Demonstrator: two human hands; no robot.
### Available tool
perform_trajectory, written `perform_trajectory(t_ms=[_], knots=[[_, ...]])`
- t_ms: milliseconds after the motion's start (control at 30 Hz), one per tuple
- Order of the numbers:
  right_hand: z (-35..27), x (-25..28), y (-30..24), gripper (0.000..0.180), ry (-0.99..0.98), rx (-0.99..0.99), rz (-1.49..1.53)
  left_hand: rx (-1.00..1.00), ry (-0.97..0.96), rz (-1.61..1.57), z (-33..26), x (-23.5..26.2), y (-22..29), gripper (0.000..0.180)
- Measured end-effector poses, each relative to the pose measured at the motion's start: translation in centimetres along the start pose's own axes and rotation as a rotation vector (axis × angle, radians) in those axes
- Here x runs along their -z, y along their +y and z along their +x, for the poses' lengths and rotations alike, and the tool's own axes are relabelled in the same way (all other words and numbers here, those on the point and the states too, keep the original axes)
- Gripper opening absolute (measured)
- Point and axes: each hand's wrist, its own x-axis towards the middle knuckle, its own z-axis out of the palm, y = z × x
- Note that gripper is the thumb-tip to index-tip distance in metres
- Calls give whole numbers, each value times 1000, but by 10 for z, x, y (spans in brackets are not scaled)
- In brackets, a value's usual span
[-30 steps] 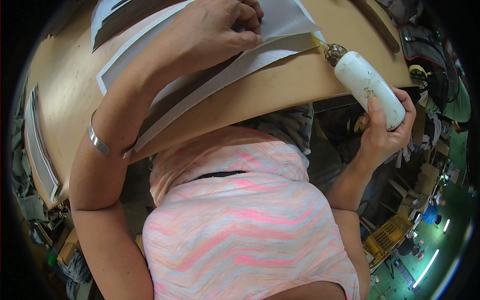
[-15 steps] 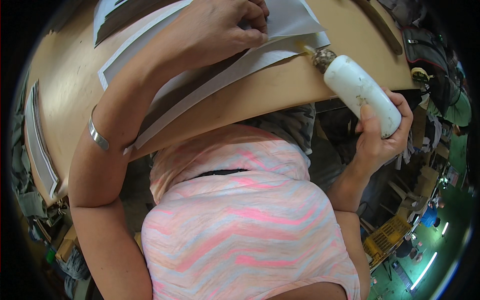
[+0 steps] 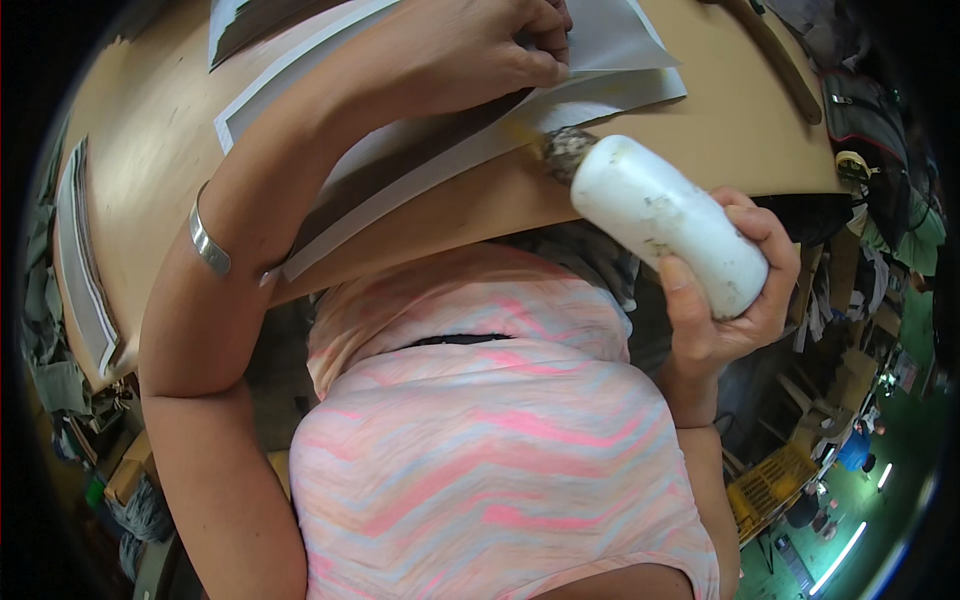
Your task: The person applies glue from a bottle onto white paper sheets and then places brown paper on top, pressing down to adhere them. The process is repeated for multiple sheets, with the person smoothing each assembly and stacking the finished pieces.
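My right hand is wrapped round a white plastic squeeze bottle, smudged and tilted. Its crusted dark neck and blurred yellowish tip point up and left, over or close to the near edge of the white-bordered sheets. The sheets have dark strips along them and lie overlapping on the table. My left hand rests on the sheets with its fingers curled in and closed. What those fingers pinch, if anything, is hidden. A silver cuff sits on my left forearm.
The tan table curves round in front of me. On its left side lies a narrow stack of pale strips. A long brown curved piece lies at the far right, near a dark bag. A yellow crate stands lower right.
My right hand has brought the bottle left and slightly down, so its tip now lies further left along the sheets' edge. My left hand stays on the sheets; the whole view has shifted slightly.
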Motion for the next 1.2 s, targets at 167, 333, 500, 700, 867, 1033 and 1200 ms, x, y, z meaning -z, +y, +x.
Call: perform_trajectory(t_ms=[167,333,500,700,867,1033,1200], knots=[[0,0,-2,52,16,-6,32,-50,8,-12,-1,1,-3,22],[0,-8,-12,53,-161,26,5,3,-18,4,0,5,4,22],[3,-15,-14,54,-274,114,17,49,-77,17,4,14,15,22],[8,-31,-21,60,-335,194,81,-149,48,13,6,-3,-13,22],[13,-41,-31,61,-402,223,75,-147,55,72,-4,5,1,21],[14,-54,-35,65,-476,285,89,26,-39,-1,1,14,11,20],[14,-65,-34,62,-468,337,153,59,-93,3,6,17,17,20]])
